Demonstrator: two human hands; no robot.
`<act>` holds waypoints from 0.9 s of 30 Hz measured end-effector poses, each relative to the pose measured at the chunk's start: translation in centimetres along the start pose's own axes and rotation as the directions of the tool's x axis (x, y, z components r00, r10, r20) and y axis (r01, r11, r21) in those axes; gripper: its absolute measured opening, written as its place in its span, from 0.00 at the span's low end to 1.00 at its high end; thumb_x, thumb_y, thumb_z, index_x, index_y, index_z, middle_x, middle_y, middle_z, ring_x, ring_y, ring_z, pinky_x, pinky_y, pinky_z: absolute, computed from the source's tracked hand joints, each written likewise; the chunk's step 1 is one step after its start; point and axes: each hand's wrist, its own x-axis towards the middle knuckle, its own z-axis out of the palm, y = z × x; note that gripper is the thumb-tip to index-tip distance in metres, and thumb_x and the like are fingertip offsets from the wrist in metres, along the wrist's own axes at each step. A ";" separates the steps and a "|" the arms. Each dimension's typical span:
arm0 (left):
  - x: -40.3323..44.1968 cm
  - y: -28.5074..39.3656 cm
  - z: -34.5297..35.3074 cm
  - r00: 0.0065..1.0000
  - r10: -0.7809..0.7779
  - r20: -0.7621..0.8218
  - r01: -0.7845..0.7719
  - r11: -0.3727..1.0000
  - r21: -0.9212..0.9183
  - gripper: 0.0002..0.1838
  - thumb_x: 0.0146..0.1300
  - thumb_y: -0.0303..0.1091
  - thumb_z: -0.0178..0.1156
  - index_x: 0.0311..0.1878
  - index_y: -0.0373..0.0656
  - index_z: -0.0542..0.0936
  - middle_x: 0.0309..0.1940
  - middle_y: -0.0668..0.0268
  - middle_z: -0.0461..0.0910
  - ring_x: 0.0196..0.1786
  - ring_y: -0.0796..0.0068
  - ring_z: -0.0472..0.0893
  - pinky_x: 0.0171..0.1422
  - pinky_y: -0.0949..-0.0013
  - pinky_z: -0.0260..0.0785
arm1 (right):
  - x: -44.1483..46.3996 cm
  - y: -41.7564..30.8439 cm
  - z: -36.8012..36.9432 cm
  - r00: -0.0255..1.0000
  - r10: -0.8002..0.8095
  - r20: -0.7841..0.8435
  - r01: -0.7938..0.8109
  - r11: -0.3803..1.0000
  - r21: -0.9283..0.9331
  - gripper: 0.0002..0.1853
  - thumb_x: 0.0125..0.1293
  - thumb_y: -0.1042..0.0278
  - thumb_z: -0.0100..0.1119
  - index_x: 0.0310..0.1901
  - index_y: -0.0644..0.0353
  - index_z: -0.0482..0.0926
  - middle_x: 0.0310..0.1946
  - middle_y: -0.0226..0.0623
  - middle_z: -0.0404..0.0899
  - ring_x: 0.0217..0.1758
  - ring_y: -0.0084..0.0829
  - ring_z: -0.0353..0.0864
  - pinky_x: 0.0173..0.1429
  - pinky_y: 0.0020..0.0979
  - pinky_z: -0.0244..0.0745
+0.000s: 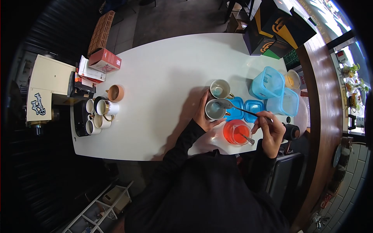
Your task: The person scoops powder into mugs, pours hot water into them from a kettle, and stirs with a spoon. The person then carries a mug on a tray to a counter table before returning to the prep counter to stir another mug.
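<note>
My left hand curls around a white cup with a gold handle, steadying it on the table. Between the fingers of my right hand is the handle of a long spoon, its bowl over the rim of that cup. A second white cup stands just behind the first, nearly touching it. Close in front, between my hands, sits a clear jar of red liquid with another spoon leaning in it. Two blue lids lie right of the cups.
Two open blue plastic containers stand at the right, near a small tub. Dark boxes fill the far right corner. On the left are several stacked cups, a brown cup, a red box and a cream-coloured machine.
</note>
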 end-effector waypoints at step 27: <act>-0.3 -0.4 0.1 0.997 0.070 0.034 -0.065 0.989 -0.129 0.66 0.51 0.38 0.83 0.81 0.32 0.42 0.79 0.44 0.54 0.81 0.50 0.61 0.81 0.52 0.58 | 1.6 1.2 -8.6 0.739 -0.197 -0.644 0.324 0.943 0.083 0.12 0.78 0.71 0.56 0.55 0.69 0.79 0.32 0.39 0.80 0.28 0.23 0.79 0.30 0.23 0.73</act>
